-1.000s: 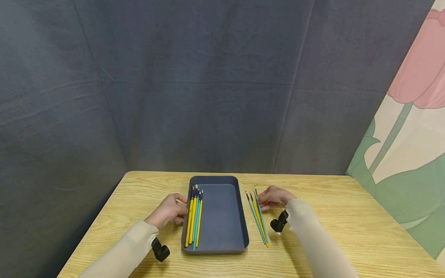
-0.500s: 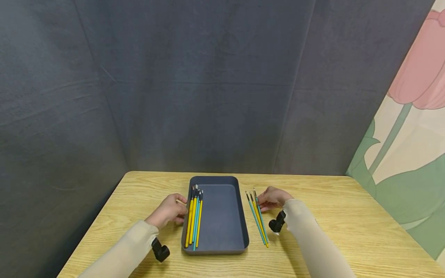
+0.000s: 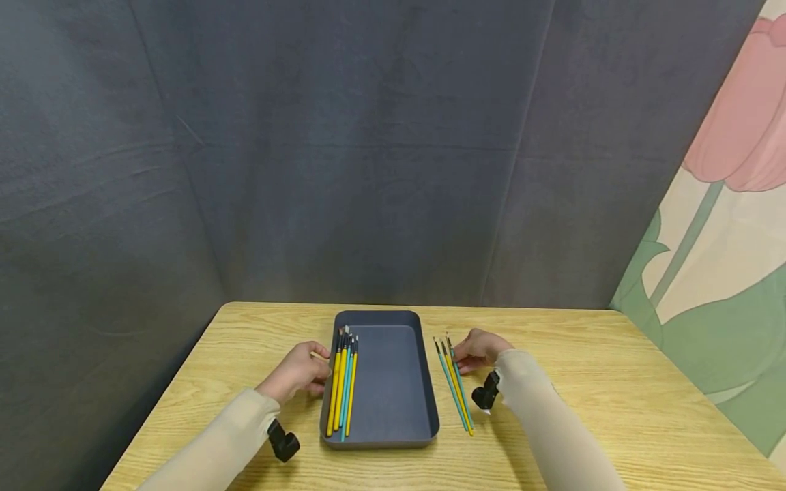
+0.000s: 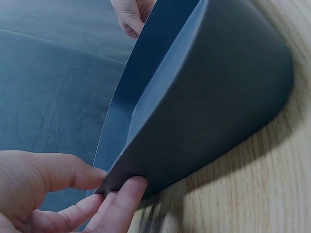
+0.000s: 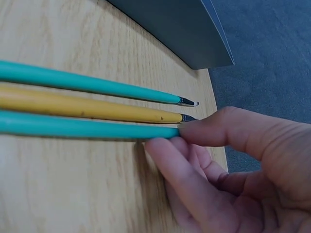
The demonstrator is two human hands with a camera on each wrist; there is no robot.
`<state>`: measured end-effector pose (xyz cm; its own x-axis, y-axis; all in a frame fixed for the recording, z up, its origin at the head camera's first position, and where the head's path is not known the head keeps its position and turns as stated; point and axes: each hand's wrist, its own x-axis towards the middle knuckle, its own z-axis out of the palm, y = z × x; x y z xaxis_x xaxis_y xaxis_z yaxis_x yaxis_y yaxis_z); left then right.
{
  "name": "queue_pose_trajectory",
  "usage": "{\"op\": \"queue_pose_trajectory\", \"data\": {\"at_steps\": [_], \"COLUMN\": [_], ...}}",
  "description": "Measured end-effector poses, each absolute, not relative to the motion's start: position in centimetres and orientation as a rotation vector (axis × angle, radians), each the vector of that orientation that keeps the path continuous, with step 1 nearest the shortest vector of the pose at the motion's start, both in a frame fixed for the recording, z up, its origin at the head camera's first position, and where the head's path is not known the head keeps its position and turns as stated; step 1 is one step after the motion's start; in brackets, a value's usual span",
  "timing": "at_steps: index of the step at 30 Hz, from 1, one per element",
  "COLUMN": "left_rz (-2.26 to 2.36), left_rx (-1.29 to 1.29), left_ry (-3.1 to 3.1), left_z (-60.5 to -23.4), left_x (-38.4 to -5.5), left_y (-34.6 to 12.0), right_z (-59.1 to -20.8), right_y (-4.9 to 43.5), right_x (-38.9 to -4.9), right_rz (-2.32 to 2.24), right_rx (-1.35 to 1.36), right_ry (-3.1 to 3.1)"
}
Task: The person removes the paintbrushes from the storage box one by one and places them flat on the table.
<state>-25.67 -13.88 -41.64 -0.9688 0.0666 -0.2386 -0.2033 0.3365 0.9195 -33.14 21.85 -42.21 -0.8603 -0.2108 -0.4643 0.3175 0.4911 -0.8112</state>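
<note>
In the head view, a dark grey tray lies on the table with several yellow and teal paintbrushes side by side along its left wall. My left hand pinches the tray's left rim; the left wrist view has the thumb on the rim and fingers against the outer wall. Right of the tray lie three paintbrushes, bristles pointing away. My right hand pinches the rightmost, a teal paintbrush, near its bristle end. A yellow paintbrush and another teal paintbrush lie beside it.
The wooden table extends right of the brushes. A dark grey curtain hangs behind it, and a wall with a painted flower stands at the right. A black wrist camera sits below the left forearm.
My right hand has shifted slightly left with the teal paintbrush, bringing it closer to the yellow one. The left hand and the tray have stayed put.
</note>
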Motion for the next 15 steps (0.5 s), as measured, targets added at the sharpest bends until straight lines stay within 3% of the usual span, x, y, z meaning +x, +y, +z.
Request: {"op": "queue_pose_trajectory", "data": {"at_steps": [15], "left_rz": [1.688], "left_rx": [-0.142], "left_ry": [2.354], "left_z": [-41.6], "left_x": [-25.62], "left_y": [-13.91], "right_z": [-41.98], "right_y": [21.73], "right_x": [-32.93], "right_rz": [-1.351], "right_rx": [0.092], "right_ry": [2.211]}}
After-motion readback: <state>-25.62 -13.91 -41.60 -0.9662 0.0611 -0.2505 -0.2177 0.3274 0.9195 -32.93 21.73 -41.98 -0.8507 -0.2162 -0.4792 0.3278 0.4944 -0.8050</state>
